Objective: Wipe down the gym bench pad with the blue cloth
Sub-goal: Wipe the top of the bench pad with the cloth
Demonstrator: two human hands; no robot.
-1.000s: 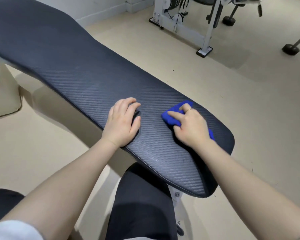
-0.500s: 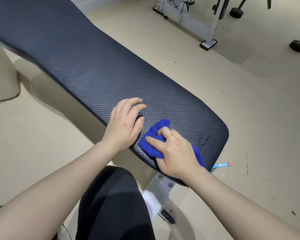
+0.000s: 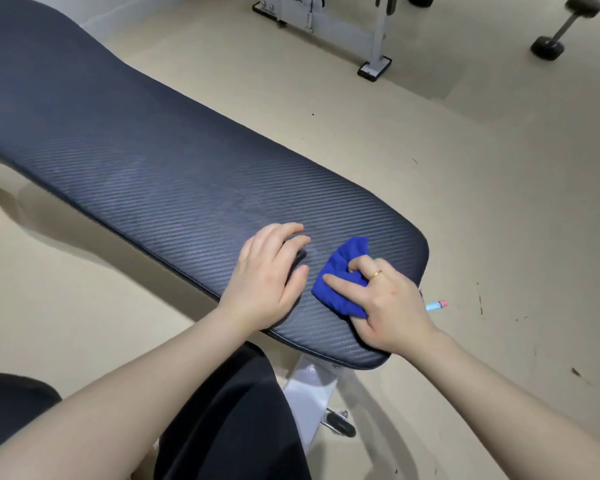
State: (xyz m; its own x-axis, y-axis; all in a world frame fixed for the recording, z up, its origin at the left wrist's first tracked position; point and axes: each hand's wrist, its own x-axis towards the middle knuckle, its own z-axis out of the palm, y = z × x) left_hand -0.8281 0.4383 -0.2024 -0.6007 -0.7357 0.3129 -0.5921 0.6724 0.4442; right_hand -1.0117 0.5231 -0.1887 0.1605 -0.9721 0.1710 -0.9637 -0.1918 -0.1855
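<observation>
The long dark bench pad [image 3: 160, 161], with a carbon-weave texture, runs from the top left down to its rounded near end at the centre right. A crumpled blue cloth [image 3: 343, 275] lies on that near end. My right hand [image 3: 388, 303] presses on the cloth, fingers curled into it, a gold ring on one finger. My left hand [image 3: 267, 278] rests flat on the pad just left of the cloth, fingers apart and holding nothing.
The bench's white metal frame [image 3: 312, 389] shows under the pad's near end. A small blue and pink pen [image 3: 437, 305] lies on the beige floor to the right. A white machine frame [image 3: 374, 64] and a dumbbell [image 3: 561, 32] stand at the far right. My dark trouser leg [image 3: 229, 420] is below.
My right hand has slid the blue cloth back and forth across the pad's near end, and now it bunches the cloth with curled fingers. My left hand has stayed planted on the pad.
</observation>
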